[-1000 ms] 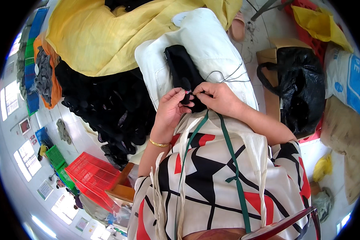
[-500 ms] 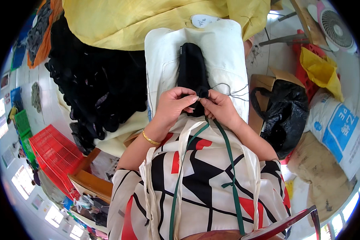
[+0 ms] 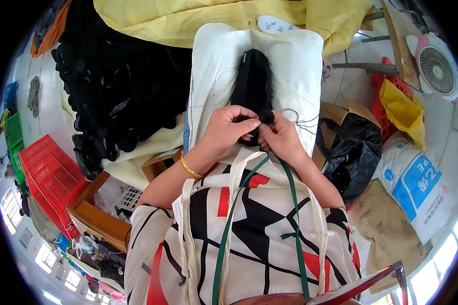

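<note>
Both hands pinch black cloth piece [image 3: 253,89] at its near end | left hand [image 3: 229,129] fingers closed on it, right hand [image 3: 280,138] likewise | piece lies on white pad [image 3: 213,66], now centred in view versus a second ago | black pile [image 3: 122,96] left of pad | grip unchanged, handwork ongoing

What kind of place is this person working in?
Probably a small garment or knitwear workshop: both hands work a black knitted piece on a cloth-covered board, beside a heap of black pieces, red crates and sacks.
</note>
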{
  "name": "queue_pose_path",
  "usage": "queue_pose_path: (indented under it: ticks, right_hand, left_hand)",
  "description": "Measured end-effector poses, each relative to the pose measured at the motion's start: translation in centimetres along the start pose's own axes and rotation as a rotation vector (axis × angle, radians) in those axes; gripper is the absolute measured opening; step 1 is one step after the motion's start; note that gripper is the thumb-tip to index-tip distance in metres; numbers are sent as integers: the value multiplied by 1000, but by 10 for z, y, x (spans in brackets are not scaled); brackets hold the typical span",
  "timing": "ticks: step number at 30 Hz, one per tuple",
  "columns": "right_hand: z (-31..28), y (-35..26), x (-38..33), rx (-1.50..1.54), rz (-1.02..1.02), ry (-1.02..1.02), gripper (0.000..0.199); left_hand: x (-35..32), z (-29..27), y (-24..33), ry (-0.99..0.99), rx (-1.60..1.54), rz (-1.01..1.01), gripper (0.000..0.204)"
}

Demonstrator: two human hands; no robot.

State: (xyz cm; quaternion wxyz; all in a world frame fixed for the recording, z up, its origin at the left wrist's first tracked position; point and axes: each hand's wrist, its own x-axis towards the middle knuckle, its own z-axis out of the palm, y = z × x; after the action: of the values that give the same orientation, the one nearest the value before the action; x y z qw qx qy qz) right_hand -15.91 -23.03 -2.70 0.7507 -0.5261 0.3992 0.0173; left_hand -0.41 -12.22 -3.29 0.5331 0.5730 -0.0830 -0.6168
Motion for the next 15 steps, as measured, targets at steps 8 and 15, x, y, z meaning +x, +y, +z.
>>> queue_pose_path:
  ticks: [8, 15]
  right_hand:
    - [5, -1, 3, -111, -178, 92, 24]
    - [-13, -17, 0, -424, -325, 75, 28]
  left_hand:
    - [-1, 2, 2, -35, 60, 16, 16]
    - [-1, 2, 5, -21, 308, 100, 16]
